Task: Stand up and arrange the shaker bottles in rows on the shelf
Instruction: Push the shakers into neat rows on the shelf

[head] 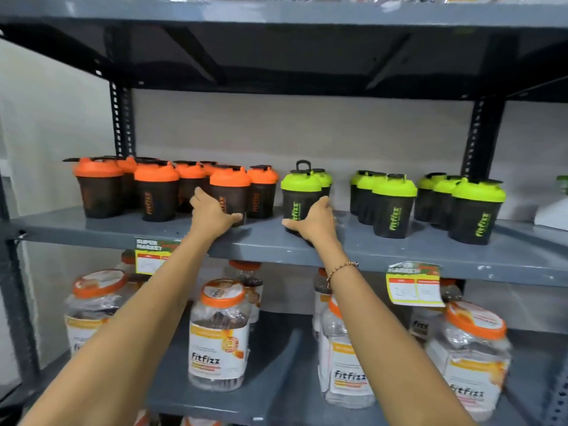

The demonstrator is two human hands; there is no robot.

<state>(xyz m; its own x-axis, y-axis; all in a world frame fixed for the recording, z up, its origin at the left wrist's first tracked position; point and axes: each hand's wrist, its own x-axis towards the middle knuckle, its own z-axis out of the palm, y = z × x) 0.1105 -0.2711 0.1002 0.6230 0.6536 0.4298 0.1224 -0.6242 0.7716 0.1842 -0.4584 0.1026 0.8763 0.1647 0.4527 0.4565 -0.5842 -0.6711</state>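
On the grey middle shelf (384, 256), every shaker stood upright. The left hand (212, 215) wrapped the front orange-lidded shaker bottle (230, 192); to that bottle's right, the right hand (313, 221) gripped the nearest green-lidded shaker bottle (299, 198) low on its dark body. Both looked like light, empty, stiff plastic with smooth sides, best held around the body, not the flip cap. Rear bottles were largely hidden.

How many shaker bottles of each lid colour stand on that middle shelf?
Orange-lidded shaker bottles: 8 that I can make out, some half hidden at the back
Green-lidded shaker bottles: 8, in three clusters
Total: 16 on the shelf
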